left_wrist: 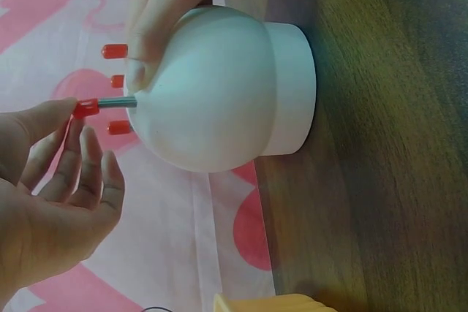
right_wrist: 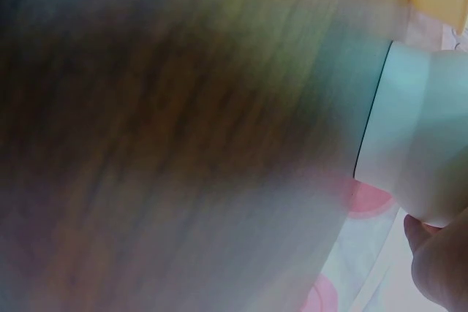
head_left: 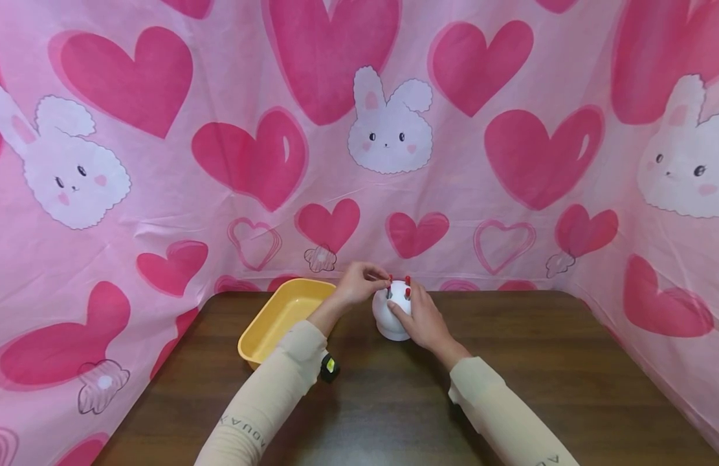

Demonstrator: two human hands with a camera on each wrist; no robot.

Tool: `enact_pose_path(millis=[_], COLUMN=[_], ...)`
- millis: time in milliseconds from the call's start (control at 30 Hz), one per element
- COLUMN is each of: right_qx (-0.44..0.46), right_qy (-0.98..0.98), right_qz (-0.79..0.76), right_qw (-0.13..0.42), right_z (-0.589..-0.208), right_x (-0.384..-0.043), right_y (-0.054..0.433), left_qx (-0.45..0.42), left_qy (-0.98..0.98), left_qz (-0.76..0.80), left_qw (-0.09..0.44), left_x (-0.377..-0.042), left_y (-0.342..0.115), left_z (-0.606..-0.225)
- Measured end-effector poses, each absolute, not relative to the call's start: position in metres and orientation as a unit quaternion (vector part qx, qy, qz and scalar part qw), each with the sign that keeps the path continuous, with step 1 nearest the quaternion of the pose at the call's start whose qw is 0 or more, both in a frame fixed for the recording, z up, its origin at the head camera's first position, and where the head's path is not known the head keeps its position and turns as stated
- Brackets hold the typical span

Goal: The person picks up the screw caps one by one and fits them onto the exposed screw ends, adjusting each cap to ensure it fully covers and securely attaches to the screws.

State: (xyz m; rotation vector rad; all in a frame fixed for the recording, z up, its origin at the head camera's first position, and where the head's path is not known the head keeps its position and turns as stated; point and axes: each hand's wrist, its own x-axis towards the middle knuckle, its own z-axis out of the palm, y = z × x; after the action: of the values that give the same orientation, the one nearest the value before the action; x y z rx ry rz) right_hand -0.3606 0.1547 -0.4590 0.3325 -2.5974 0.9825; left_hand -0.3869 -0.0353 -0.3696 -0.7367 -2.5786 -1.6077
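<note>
A white, ball-shaped holder [head_left: 388,323] with a short wide base stands on the table. In the left wrist view, my left hand [left_wrist: 55,202] pinches the red end of a thin metal rod [left_wrist: 117,101] between thumb and index finger. The rod's other end meets the top of the holder, and the remaining fingers are loosely bent. Three more red ends [left_wrist: 115,51] stick up from the top. My right hand [head_left: 426,317] grips the holder from the right, thumb on its near side. In the right wrist view only part of this hand [right_wrist: 442,264] shows.
A yellow tray [head_left: 245,353] lies to the left of the holder, partly behind the left forearm. A black device [head_left: 330,367] sits at the left wrist. A pink curtain [head_left: 382,194] with hearts and rabbits hangs behind the dark wooden table [head_left: 557,375].
</note>
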Motion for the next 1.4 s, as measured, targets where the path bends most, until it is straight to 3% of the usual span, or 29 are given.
enact_pose_path(millis=[1400], right_qx=[0.135], right_qy=[-0.909], right_qz=[0.341], right_qw=[0.197], right_z=[-0.463], right_x=[-0.372], right_y=[0.159], left_qx=[-0.242], left_qy=[-0.831], left_qz=[-0.501], left_qw=[0.024], left_x=[-0.394], left_y=[-0.029], left_z=[-0.378])
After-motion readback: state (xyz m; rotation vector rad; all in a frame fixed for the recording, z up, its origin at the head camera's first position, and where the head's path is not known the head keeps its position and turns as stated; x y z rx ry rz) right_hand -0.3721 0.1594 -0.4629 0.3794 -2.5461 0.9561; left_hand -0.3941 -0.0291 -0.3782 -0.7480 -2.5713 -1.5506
